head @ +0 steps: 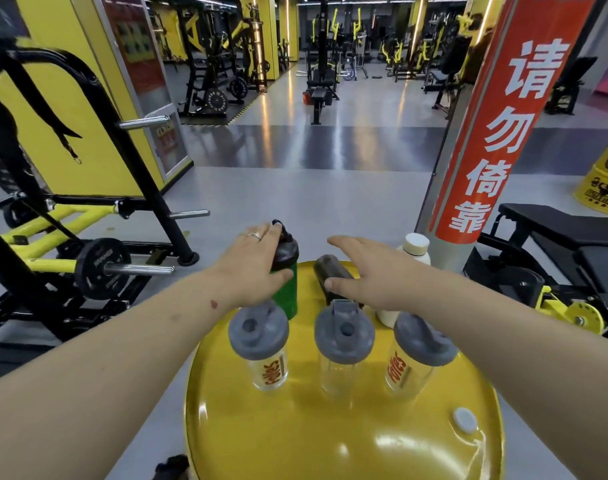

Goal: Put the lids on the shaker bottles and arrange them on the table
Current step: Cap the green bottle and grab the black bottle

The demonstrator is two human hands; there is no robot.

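Observation:
Three clear shaker bottles with grey lids stand in a row on the round yellow table (330, 441): left (259, 336), middle (344, 337), right (422, 342). Behind them at the left is a green shaker bottle (290, 297) with a dark lid (288, 249). My left hand (250, 265) wraps around that lid and the bottle's upper part. A dark bottle (326, 268) is at the back centre. My right hand (375, 271) hovers over it with fingers stretched out, the thumb touching it.
A white bottle with a cream cap (415, 245) stands at the table's far right edge. A small grey cap (465, 420) lies near the front right. A pillar with a red sign (496, 133) rises behind, a black bench (555, 230) to the right, a weight rack (98, 265) left.

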